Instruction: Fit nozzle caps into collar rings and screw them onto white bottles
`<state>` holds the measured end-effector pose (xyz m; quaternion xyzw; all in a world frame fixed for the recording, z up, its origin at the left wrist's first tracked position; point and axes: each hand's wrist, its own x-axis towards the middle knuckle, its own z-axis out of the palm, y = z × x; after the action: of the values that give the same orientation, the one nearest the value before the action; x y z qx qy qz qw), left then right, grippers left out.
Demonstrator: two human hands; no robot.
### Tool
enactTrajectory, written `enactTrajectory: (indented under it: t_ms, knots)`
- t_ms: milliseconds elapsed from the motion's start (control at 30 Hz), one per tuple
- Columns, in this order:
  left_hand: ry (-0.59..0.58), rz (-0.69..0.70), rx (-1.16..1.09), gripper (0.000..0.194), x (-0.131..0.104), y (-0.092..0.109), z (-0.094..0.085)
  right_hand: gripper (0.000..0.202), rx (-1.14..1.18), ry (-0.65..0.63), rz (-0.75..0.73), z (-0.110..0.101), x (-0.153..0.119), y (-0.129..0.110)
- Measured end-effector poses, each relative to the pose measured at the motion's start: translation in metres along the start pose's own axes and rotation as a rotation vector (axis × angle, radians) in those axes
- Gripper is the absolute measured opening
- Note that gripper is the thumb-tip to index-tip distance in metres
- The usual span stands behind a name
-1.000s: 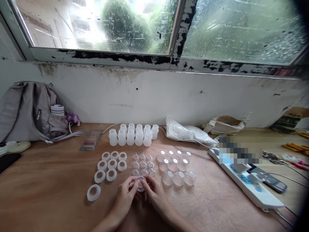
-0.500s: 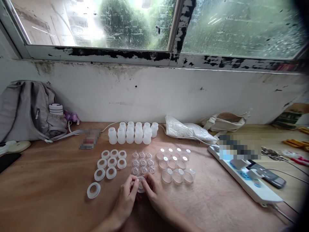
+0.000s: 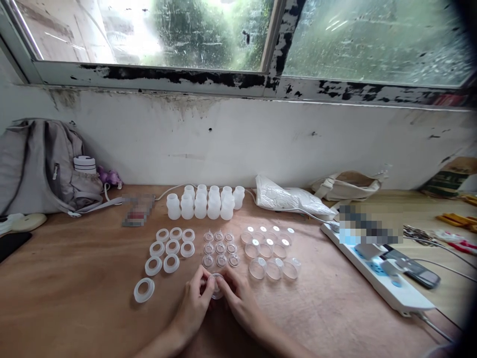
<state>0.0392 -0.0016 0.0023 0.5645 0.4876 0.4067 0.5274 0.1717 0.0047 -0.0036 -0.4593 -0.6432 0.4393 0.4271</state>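
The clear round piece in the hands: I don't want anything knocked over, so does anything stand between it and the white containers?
Yes: three rows of small clear parts lie between the round piece and the white containers. The left hand and right hand both hold the piece, with nothing visible in between.

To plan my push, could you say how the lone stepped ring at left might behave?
The stepped ring is open-centred, so probably light. Lying flat on the wooden table, it should slide rather than roll. Its smooth-looking surface may feel slippery.
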Motion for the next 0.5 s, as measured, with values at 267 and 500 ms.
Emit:
enactTrajectory:
  t_ms: [267,500]
  knots:
    - [0.024,0.028,-0.011,0.025,0.0,-0.009,0.002,0.03,0.003,-0.022,-0.019,0.002,0.0,-0.009]
    - [-0.028,0.028,-0.091,0.024,0.002,-0.005,0.002,0.027,0.062,0.021,0.023,0.002,0.0,-0.005]
